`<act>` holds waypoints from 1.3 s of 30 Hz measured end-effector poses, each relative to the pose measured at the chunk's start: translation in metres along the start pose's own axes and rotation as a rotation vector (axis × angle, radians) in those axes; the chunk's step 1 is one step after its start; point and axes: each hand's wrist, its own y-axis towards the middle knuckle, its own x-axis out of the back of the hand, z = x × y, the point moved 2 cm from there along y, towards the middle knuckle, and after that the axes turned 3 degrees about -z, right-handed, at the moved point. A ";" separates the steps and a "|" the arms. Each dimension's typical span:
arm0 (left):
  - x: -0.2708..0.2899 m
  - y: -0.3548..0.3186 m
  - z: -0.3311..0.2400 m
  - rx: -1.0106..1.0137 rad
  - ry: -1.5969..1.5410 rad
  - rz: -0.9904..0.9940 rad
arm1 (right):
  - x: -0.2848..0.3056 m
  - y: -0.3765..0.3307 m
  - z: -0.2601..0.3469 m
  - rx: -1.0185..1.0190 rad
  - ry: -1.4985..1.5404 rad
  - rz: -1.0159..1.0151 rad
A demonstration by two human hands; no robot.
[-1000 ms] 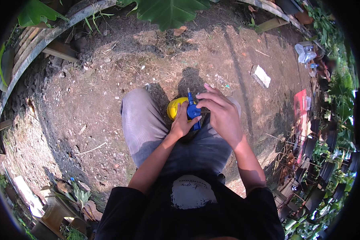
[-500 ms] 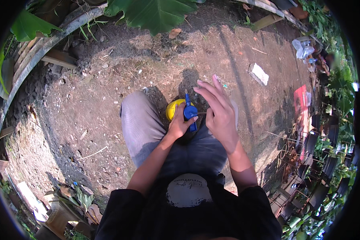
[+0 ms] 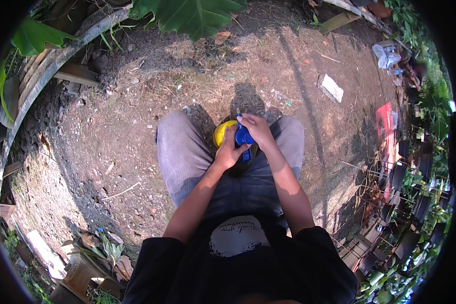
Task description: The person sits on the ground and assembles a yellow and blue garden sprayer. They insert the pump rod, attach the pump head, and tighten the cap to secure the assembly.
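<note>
Between my knees is a pump sprayer with a yellow tank [image 3: 220, 133] and a blue head [image 3: 243, 136]. My left hand [image 3: 229, 150] is wrapped round it where tank and head meet, its thumb below the blue part. Fingers closed, my right hand [image 3: 257, 130] grips the front of the blue head by the nozzle, hiding most of that end. A blue piece [image 3: 247, 155] of the sprayer sticks out toward me below my left thumb.
Bare soil with dry grass lies around my legs. A white stone block [image 3: 331, 88] rests ahead to the right, with plastic bags [image 3: 386, 57] farther off. A red board [image 3: 385, 124] and stacked tiles stand at the right. Large green leaves [image 3: 192, 17] overhang the far side.
My right hand, raised with fingers spread, has come down and left and closed on the front of the sprayer's blue head. My left hand keeps its hold.
</note>
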 end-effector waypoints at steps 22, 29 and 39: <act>-0.005 0.000 0.000 0.022 -0.017 0.002 | 0.016 0.027 -0.007 0.083 -0.297 0.241; -0.014 -0.002 0.013 -0.078 0.025 -0.015 | 0.006 -0.050 0.017 0.919 -0.590 0.191; -0.007 0.001 -0.001 0.077 -0.046 -0.013 | 0.039 -0.119 0.165 0.837 -0.778 0.097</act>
